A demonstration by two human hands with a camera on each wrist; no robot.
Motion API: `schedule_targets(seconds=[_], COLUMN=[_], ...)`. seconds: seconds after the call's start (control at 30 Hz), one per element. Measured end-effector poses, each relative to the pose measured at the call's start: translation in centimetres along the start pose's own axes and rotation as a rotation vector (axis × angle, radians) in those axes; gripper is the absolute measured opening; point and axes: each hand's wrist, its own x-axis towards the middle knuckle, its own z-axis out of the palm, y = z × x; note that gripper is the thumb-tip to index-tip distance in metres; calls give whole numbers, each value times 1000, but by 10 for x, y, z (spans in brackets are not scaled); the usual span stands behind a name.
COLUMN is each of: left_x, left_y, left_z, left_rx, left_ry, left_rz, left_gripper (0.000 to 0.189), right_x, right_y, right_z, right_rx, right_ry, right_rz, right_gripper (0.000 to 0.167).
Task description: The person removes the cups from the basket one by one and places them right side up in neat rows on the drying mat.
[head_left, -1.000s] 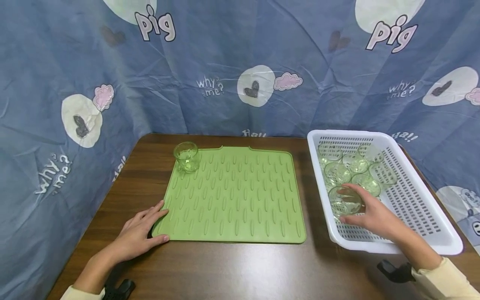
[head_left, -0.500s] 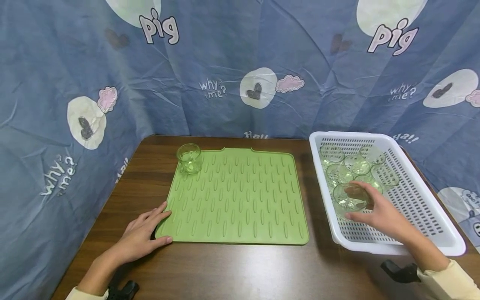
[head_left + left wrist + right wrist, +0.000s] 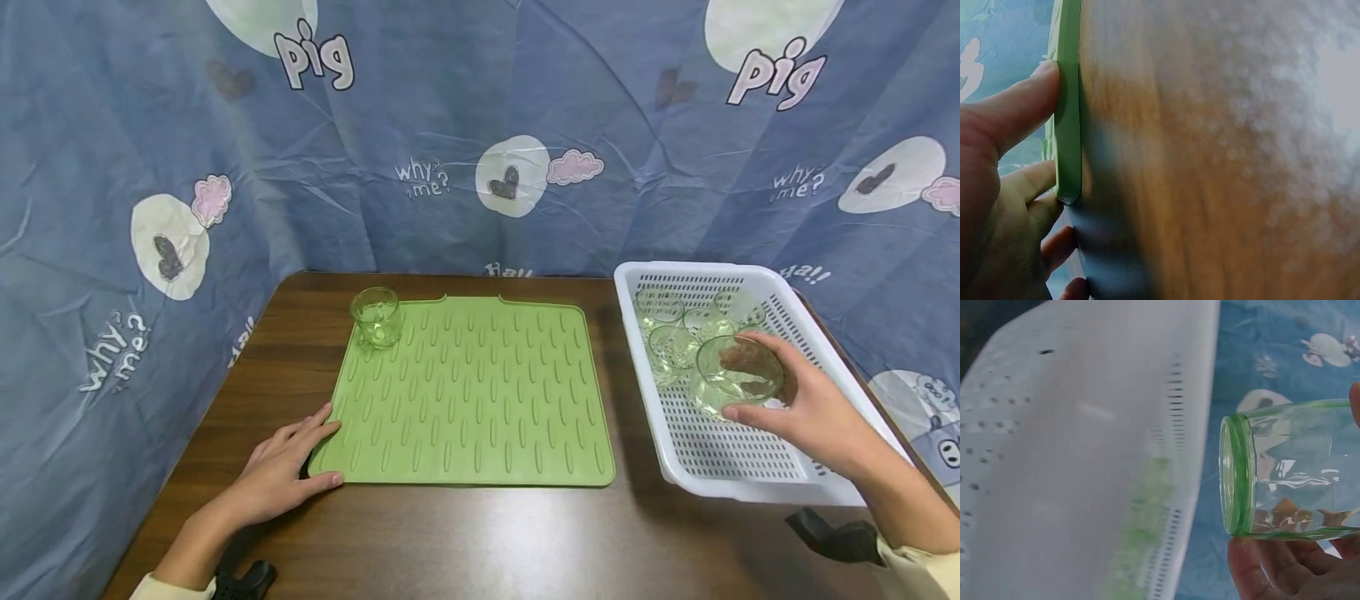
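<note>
My right hand (image 3: pixel 806 408) grips a clear, green-tinted drinking glass (image 3: pixel 738 371) over the near part of a white plastic basket (image 3: pixel 787 492). In the right wrist view the same glass (image 3: pixel 1297 469) hangs above the basket floor, fingers and thumb on opposite sides of its wall. My left hand (image 3: pixel 281 467) rests at the near left corner of a green ridged drying mat (image 3: pixel 465 392), its straight fingertips and thumb touching the edge. The left wrist view shows the mat's edge (image 3: pixel 1069 125) beside that thumb. Another glass (image 3: pixel 377 318) stands upright on the mat's far left corner.
Several more glasses (image 3: pixel 672 346) stand together in the far left part of the basket. The basket sits on the right of the brown wooden table (image 3: pixel 465 533). A blue printed cloth (image 3: pixel 450 225) hangs behind the table.
My right hand has taken hold of the glass nearest me in the basket and lifted it up and to the right. The left hand has stayed on the mat's corner.
</note>
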Motion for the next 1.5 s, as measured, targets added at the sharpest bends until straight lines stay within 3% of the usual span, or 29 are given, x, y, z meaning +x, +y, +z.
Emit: schedule_targets(seconds=[0.43, 0.67, 0.9, 1.07, 1.27, 1.5], left_x=[0, 1, 3, 4, 3, 3], left_y=[1, 1, 0, 2, 2, 2], left_z=[2, 1, 0, 2, 1, -2], left_rx=[1, -10, -1, -5, -10, -10], left_ry=[-4, -14, -29, -39, -48, -42], left_rz=[-6, -9, -3, -4, -6, -15], left_gripper=[72, 73, 73, 74, 74, 74], right_x=[15, 36, 58, 64, 71, 88], right_y=[-24, -38, -42, -47, -52, -57], right_z=[-8, -5, 6, 10, 14, 31], right_rx=[-8, -66, -102, -151, -196, -153], right_ry=[87, 68, 23, -1, -35, -97], right_rz=[-6, -10, -93, -106, -71, 51], right_gripper=[86, 86, 87, 86, 86, 88])
